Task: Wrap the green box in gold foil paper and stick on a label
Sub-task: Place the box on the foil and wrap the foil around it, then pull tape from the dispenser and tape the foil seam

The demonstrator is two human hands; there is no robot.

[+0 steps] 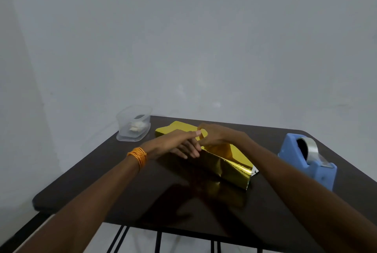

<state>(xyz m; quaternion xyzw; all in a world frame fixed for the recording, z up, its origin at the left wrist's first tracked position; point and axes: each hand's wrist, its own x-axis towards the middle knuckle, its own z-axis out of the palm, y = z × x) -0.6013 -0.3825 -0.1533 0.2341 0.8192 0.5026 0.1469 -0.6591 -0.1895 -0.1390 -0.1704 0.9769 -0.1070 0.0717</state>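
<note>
Pressing down with the left hand point(183, 147), fingers straight and together, laid flat on the foil point(179, 128) along the near top edge of the box point(226, 168). Pinching with the right hand point(214, 136), fingertips curled tight on a small fold of foil just above the left thumb, hand against hand at that spot. Nothing else gripped.

Under the hands and running off to their right, the box, lying long across the table point(91, 187). Covered in creased, shiny gold on each face in view. At the end farthest from the grip, a loose flap sticking out, silver underside showing at its tip. Beyond the hands, more foil spread flat.

Left of the left hand and well apart, a clear tub point(133, 128) with pale bits inside, perhaps paper, too blurred to tell. Right of the right forearm, a blue tape dispenser point(306, 160). On the left wrist, an orange band point(137, 156).
</note>
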